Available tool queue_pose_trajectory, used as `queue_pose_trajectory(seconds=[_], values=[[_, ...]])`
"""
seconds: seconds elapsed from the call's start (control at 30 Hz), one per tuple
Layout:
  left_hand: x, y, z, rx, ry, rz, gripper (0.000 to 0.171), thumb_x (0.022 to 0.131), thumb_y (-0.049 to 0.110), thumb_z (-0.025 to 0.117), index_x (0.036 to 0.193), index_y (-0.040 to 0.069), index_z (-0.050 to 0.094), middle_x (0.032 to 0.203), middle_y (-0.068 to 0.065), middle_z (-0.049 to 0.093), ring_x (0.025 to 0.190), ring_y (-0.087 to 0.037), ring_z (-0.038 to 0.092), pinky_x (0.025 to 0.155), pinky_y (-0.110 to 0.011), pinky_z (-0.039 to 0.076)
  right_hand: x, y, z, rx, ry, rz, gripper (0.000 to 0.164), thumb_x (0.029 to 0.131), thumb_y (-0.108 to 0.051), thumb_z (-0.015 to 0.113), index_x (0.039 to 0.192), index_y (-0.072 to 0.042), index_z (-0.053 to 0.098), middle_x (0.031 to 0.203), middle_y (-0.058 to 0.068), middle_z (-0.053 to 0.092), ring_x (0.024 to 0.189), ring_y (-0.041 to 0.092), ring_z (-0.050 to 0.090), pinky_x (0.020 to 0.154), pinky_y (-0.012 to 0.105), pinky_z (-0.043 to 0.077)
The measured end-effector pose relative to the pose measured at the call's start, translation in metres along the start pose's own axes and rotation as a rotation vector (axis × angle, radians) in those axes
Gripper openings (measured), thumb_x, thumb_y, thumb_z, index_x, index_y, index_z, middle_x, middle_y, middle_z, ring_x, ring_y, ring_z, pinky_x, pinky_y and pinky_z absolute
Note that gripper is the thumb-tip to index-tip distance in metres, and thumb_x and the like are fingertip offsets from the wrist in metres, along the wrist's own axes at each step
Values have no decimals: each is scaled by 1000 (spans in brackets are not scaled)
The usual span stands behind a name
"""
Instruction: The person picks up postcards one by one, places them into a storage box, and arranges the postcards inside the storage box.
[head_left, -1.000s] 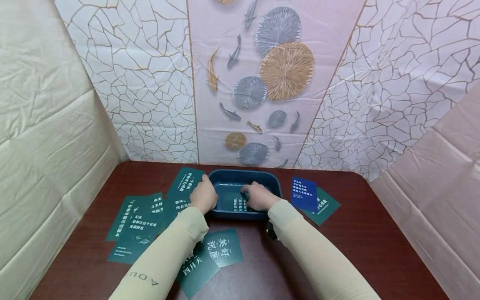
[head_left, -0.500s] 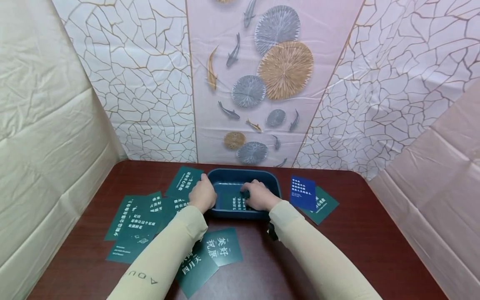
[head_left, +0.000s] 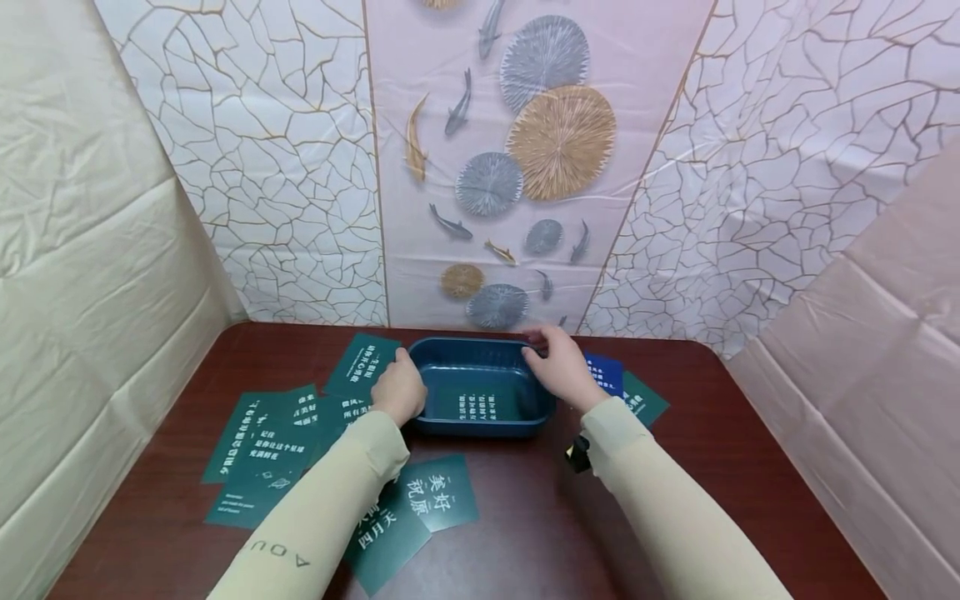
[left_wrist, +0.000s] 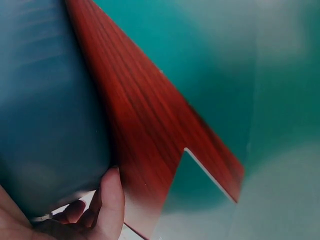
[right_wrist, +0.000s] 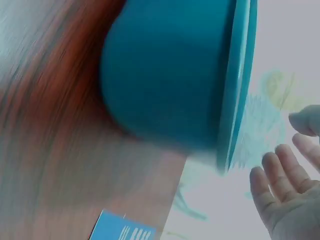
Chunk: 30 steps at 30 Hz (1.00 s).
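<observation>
A dark blue-green rectangular basin (head_left: 480,429) stands near the table's back edge. Inside it lies a green card (head_left: 480,407) with white writing. My left hand (head_left: 399,388) grips the basin's left end; in the left wrist view its thumb and curled fingers (left_wrist: 111,200) are at the wall's edge. Over the basin's right rim my right hand (head_left: 562,371) is raised, holding nothing, its fingers spread and gently bent in the right wrist view. Just right of that hand, a blue card (head_left: 611,379) overlaps a green card (head_left: 647,402); the hand partly hides the blue one.
Several green cards (head_left: 277,458) overlap at the left of the table (head_left: 720,500). Another green card (head_left: 360,362) lies beside the basin's left end. Two more, one of them a green card (head_left: 442,492), are in front, partly under the left sleeve. Patterned cloth walls (head_left: 300,167) enclose the table.
My right hand has come up out of the basin and moved right, over its right rim, uncovering the card inside. The left hand has kept its grip on the left end.
</observation>
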<state>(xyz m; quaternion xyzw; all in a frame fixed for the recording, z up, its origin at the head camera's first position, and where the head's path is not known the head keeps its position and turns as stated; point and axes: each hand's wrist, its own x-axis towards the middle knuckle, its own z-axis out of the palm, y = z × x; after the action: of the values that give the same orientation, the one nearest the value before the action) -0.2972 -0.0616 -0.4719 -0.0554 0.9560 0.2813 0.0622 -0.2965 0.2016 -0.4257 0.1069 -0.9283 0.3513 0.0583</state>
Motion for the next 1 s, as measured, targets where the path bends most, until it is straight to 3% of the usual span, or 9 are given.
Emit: queue_pose_trajectory(seconds=[0.2, 0.43, 0.73, 1.0], values=[[-1, -1, -1, -3, 3, 4, 73, 94, 19, 60, 150, -1, 17, 126, -23, 56, 102, -37, 60, 85, -54, 48, -8, 26, -16, 2, 79, 48, 33, 99, -21, 57, 130, -9, 55, 119, 8, 57, 107, 25, 56, 89, 44, 48], [1, -1, 1, -7, -5, 4, 75, 94, 20, 61, 150, 0, 16, 128, -23, 54, 105, -38, 59, 87, -55, 47, -24, 56, -31, -59, 142, 150, 41, 99, -24, 55, 133, -2, 50, 124, 19, 53, 110, 34, 54, 90, 52, 46], [-1, -1, 0, 0, 2, 15, 76, 94, 19, 61, 151, -1, 14, 130, -23, 54, 106, -38, 59, 87, -55, 47, -41, 76, -33, -211, 54, 424, 64, 96, -38, 56, 138, 6, 37, 128, 31, 43, 112, 46, 47, 91, 59, 42], [1, -2, 2, -4, -7, 9, 77, 94, 19, 60, 152, 0, 13, 133, -23, 52, 109, -38, 58, 89, -55, 46, -45, 82, -29, -291, -23, 517, 82, 93, -47, 58, 140, 13, 27, 130, 38, 36, 115, 53, 40, 92, 64, 38]])
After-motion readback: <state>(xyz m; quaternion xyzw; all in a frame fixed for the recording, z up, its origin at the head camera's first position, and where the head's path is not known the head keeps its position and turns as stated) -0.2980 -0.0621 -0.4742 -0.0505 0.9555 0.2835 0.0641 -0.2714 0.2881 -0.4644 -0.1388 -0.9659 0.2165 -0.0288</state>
